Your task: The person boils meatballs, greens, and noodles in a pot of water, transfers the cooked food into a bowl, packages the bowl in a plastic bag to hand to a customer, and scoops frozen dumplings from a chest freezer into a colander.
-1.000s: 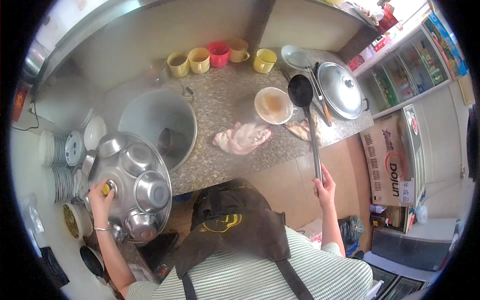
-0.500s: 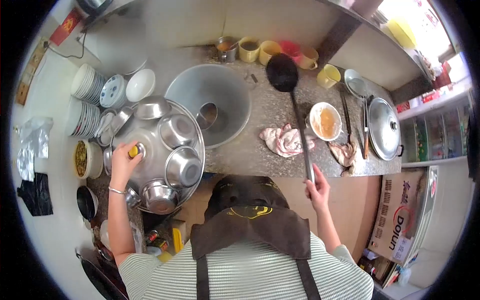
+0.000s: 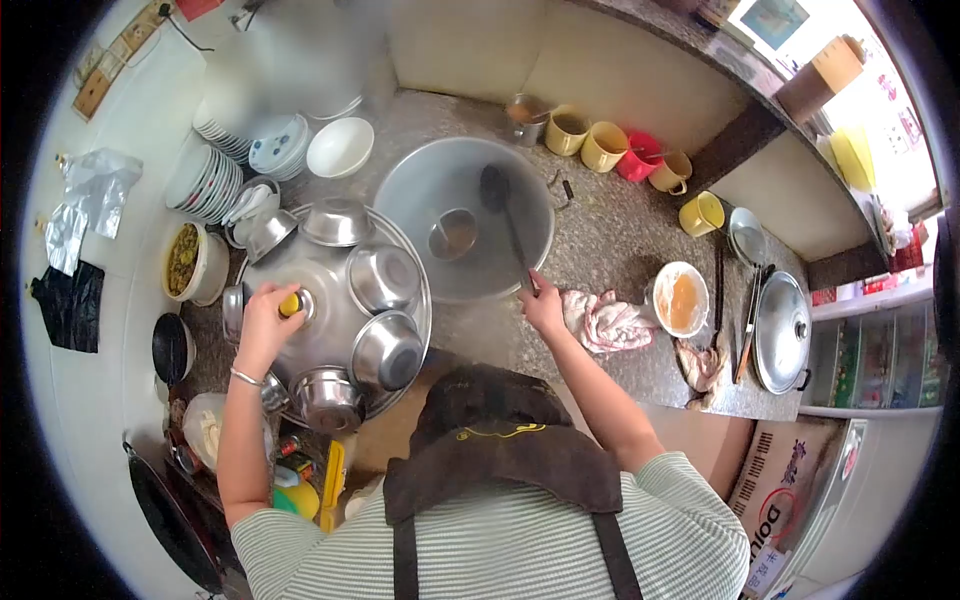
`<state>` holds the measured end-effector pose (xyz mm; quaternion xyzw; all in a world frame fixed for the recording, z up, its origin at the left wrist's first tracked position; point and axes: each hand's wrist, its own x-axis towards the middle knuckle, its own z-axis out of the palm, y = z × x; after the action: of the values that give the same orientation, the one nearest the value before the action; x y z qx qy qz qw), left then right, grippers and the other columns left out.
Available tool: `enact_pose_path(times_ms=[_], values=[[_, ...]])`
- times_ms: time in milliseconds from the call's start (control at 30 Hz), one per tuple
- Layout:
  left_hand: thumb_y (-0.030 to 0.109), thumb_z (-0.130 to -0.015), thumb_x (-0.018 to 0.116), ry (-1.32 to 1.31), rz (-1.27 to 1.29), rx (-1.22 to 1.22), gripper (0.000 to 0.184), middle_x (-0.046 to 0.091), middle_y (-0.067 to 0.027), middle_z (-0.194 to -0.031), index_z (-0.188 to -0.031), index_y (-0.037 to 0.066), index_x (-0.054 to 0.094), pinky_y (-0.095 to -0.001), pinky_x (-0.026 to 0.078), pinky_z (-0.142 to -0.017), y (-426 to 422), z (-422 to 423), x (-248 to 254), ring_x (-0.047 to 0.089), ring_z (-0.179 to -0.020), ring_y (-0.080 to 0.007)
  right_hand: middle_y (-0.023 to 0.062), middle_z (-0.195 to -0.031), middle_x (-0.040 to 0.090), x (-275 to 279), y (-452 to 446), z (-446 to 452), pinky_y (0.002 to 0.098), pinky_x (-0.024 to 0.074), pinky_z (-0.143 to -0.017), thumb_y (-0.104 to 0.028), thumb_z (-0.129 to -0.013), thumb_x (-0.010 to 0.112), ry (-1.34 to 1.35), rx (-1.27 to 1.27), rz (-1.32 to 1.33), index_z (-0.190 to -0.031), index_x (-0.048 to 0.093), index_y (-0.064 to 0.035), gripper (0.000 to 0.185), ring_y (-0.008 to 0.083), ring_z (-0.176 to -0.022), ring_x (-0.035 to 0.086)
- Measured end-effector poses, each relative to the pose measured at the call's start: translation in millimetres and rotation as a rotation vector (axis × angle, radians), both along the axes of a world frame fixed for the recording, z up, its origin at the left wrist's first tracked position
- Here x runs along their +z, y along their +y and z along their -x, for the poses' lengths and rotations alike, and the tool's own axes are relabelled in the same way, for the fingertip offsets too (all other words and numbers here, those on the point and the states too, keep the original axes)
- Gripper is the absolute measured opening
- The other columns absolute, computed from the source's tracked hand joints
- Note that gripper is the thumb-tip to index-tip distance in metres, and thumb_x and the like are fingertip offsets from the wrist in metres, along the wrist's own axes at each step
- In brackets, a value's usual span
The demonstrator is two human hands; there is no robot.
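Note:
My left hand (image 3: 272, 326) is closed around the yellow knob (image 3: 290, 304) of a wide metal lid (image 3: 318, 268). Several small steel bowls (image 3: 386, 350) sit around the knob on this lid. My right hand (image 3: 541, 306) grips the handle end of a long dark ladle (image 3: 515, 235). The ladle's round head is inside the outline of a big metal pot (image 3: 400, 195); whether it touches the wall I cannot tell. A small round metal cup or bowl (image 3: 455, 236) lies within the pot.
Right of the pot are a striped cloth (image 3: 606, 322), a white bowl of orange paste (image 3: 681, 300) and a lidded pan (image 3: 782, 332). Yellow cups (image 3: 604, 147) and a red cup (image 3: 638, 158) line the back wall. Stacked plates (image 3: 207, 183) and a tub of food (image 3: 187, 262) stand left.
My right hand has moved left, carrying the ladle from above the counter to the pot. My left hand stays on the lid's knob. The camera view has shifted.

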<state>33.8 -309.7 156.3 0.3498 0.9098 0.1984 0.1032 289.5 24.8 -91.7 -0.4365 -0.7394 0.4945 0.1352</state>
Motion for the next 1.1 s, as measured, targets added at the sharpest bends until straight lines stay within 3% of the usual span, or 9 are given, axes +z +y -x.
enact_pose_path(times_ms=[167, 233, 367, 467, 533, 633, 733, 967, 1100], values=[[0.012, -0.068, 0.07, 0.019, -0.015, 0.006, 0.039, 0.059, -0.0179, -0.091, -0.106, 0.003, 0.065, -0.0362, 0.05, -0.074, -5, 3, -8, 0.061, -0.079, -0.0337, 0.0192, -0.091, 0.066, -29, -1, 28, 0.033, 0.0506, -0.061, -0.015, -0.075, 0.061, -0.033, -0.002, -0.121, -0.129, 0.05, -0.0012, 0.057, 0.019, -0.063, 0.064], [0.012, -0.068, 0.07, 0.017, -0.007, 0.012, 0.039, 0.059, -0.018, -0.091, -0.106, 0.003, 0.065, -0.0365, 0.049, -0.074, -5, 3, -8, 0.061, -0.079, -0.0338, 0.0254, -0.101, 0.063, -14, -4, 34, 0.041, 0.0483, -0.08, -0.02, -0.075, 0.06, -0.092, -0.026, 0.037, -0.127, 0.05, 0.0, 0.056, 0.0372, -0.09, 0.063], [0.011, -0.067, 0.069, 0.01, 0.009, 0.018, 0.04, 0.058, -0.0181, -0.089, -0.106, 0.002, 0.065, -0.0373, 0.049, -0.074, -4, 2, -6, 0.06, -0.08, -0.0341, 0.0255, -0.1, 0.063, -76, -1, 43, 0.0407, 0.0485, -0.079, -0.02, -0.076, 0.06, -0.013, -0.09, 0.089, -0.128, 0.049, 0.0012, 0.057, 0.0366, -0.091, 0.063], [0.01, -0.067, 0.069, 0.027, 0.005, 0.018, 0.04, 0.058, -0.0182, -0.089, -0.106, 0.002, 0.065, -0.037, 0.049, -0.074, -4, 2, -5, 0.06, -0.079, -0.0339, 0.02, -0.089, 0.065, -72, -5, 46, 0.0376, 0.0498, -0.07, -0.017, -0.077, 0.059, 0.059, -0.147, 0.219, -0.131, 0.046, 0.0002, 0.058, 0.0293, -0.081, 0.064], [0.01, -0.066, 0.069, 0.034, -0.005, 0.012, 0.04, 0.058, -0.0182, -0.089, -0.106, 0.002, 0.065, -0.0371, 0.049, -0.074, -4, 3, -5, 0.06, -0.079, -0.0339, 0.0046, -0.081, 0.058, -23, -15, 39, 0.0244, 0.0354, -0.042, -0.006, -0.083, 0.058, 0.266, -0.278, 0.708, -0.134, 0.04, -0.0034, 0.053, 0.0104, -0.051, 0.046], [0.01, -0.067, 0.068, 0.028, -0.012, 0.013, 0.04, 0.058, -0.0183, -0.089, -0.106, 0.002, 0.065, -0.0373, 0.049, -0.074, -5, 4, -7, 0.06, -0.079, -0.034, 0.0012, -0.075, 0.05, 40, -34, 29, 0.0214, 0.0339, -0.043, -0.004, -0.085, 0.056, 0.433, -0.498, 1.001, -0.128, 0.043, -0.0075, 0.045, 0.0086, -0.053, 0.044], [0.011, -0.067, 0.067, 0.019, -0.009, 0.02, 0.04, 0.059, -0.0183, -0.09, -0.106, 0.002, 0.065, -0.0376, 0.049, -0.074, -6, 6, -10, 0.06, -0.08, -0.0342, 0.0014, -0.076, 0.05, 47, -40, 9, 0.0193, 0.0346, -0.046, -0.004, -0.087, 0.053, 0.632, -0.493, 1.221, -0.126, 0.043, -0.0112, 0.041, 0.0081, -0.056, 0.044], [0.011, -0.067, 0.066, 0.038, -0.011, 0.009, 0.039, 0.059, -0.0182, -0.091, -0.105, 0.002, 0.066, -0.0377, 0.049, -0.077, -4, 7, -11, 0.06, -0.082, -0.0341, 0.0022, -0.083, 0.052, 77, -52, -59, 0.0176, 0.0317, -0.046, -0.006, -0.089, 0.052, 0.696, -0.476, 1.334, -0.134, 0.043, -0.012, 0.047, 0.0066, -0.057, 0.041], [0.011, -0.067, 0.067, 0.072, 0.022, -0.028, 0.039, 0.059, -0.0193, -0.09, -0.105, 0.002, 0.065, -0.038, 0.048, -0.079, -4, 9, -12, 0.06, -0.085, -0.0345, 0.0044, -0.089, 0.052, 104, -52, -106, 0.0173, 0.0323, -0.046, -0.007, -0.09, 0.05, 0.722, -0.439, 1.364, -0.142, 0.029, -0.0145, 0.056, 0.0062, -0.057, 0.039]])
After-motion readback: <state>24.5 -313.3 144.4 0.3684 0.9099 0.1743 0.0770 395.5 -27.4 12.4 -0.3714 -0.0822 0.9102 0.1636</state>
